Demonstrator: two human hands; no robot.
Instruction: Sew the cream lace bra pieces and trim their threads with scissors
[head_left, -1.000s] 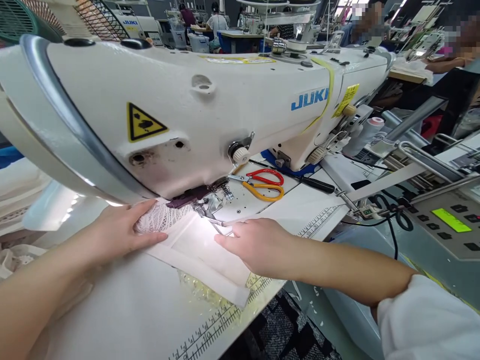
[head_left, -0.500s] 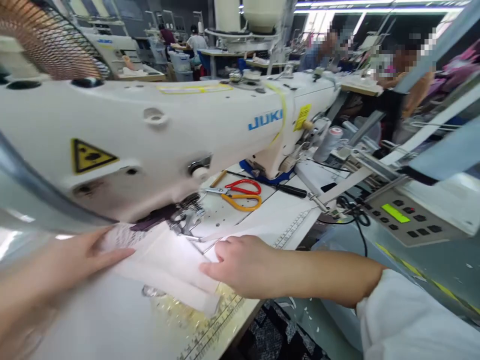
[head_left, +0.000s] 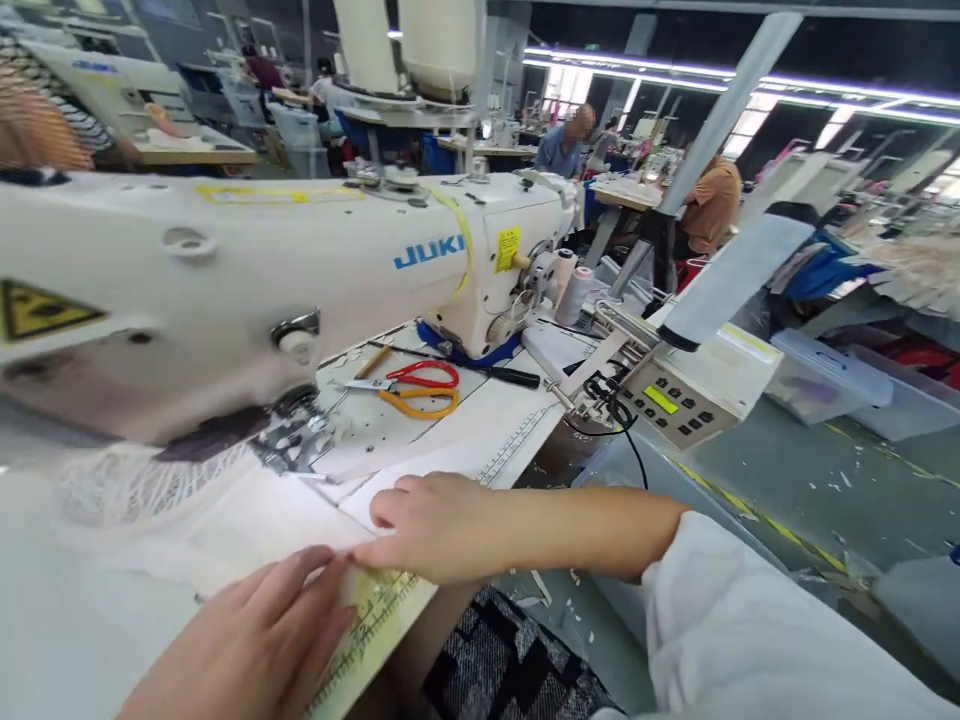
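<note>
White fabric [head_left: 255,520] lies on the sewing machine's bed, with white lace [head_left: 157,485] along its far left part. Its upper edge reaches the presser foot [head_left: 296,440]. My right hand [head_left: 427,525] is closed on the fabric's near right edge, thumb and fingers pinched together. Right beside it, my left hand [head_left: 259,635] has its bent fingers closed at the same edge, fingertips almost touching my right thumb. The fabric between the fingers is mostly hidden. A dark piece of cloth [head_left: 214,432] sits under the machine head [head_left: 337,250].
Scissors [head_left: 412,390] with red and orange handles lie behind the presser foot, near a black-handled screwdriver [head_left: 510,376]. A control box [head_left: 675,400] is mounted at the right. Thread cones [head_left: 576,295] stand beyond the machine. Co-workers [head_left: 566,145] sit farther back.
My left hand has come from the lace at the left to the fabric's near edge, beside my right hand. My right hand stays at that edge. The view has swung right.
</note>
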